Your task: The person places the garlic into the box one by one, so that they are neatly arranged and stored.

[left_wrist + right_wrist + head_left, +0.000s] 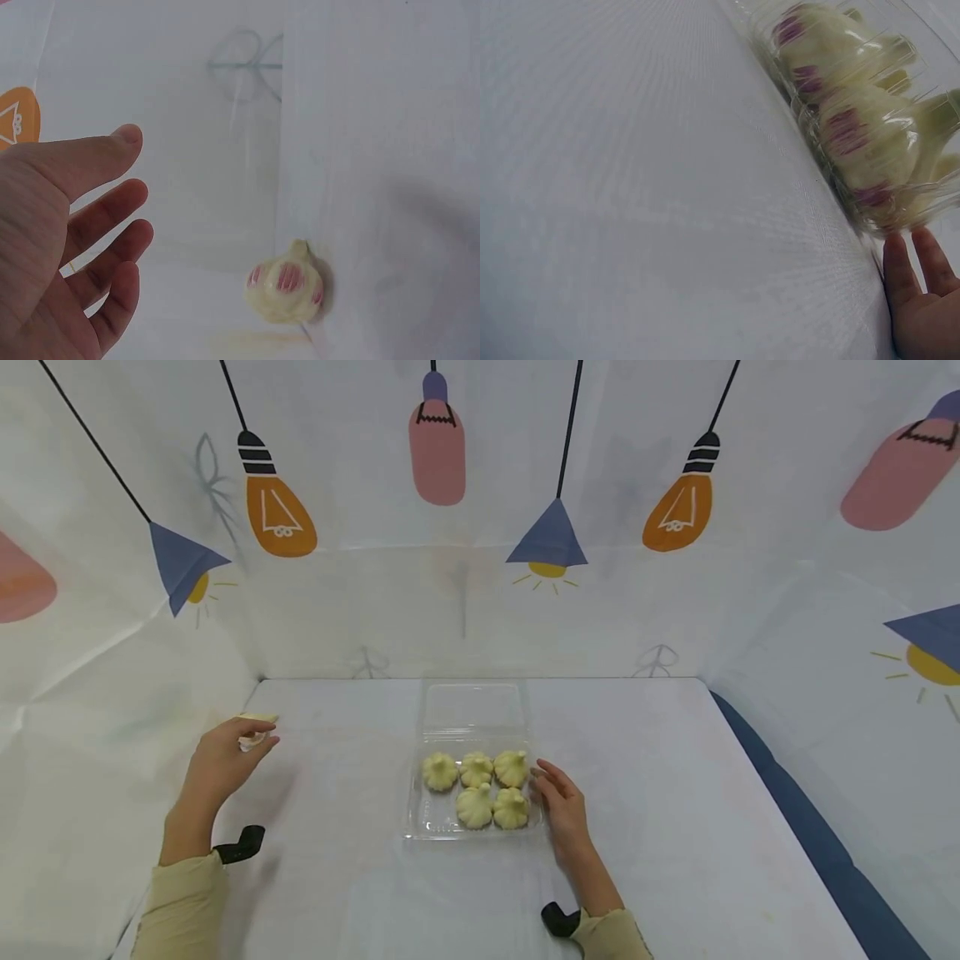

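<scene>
At the table's far left, my left hand [227, 760] is beside a pale garlic bulb [285, 289] with pink streaks. The left wrist view shows this hand's thumb and fingers apart, with a gap to the bulb. In the middle stands a clear plastic box [431, 818], its hinged lid [472, 706] laid back. Several garlic bulbs [475, 807] sit inside in two rows, with a bare spot at the box's front left. My right hand [564, 808] is at the box's right side. In the right wrist view, its extended fingertips [897, 244] reach the box wall.
A white cloth covers the table [337, 877]. Pale fabric walls [360, 593] printed with lamps and bulbs stand behind and along the sides. Dark blue material [795, 802] shows past the right edge. A black wrist mount [242, 844] sits at the left cuff.
</scene>
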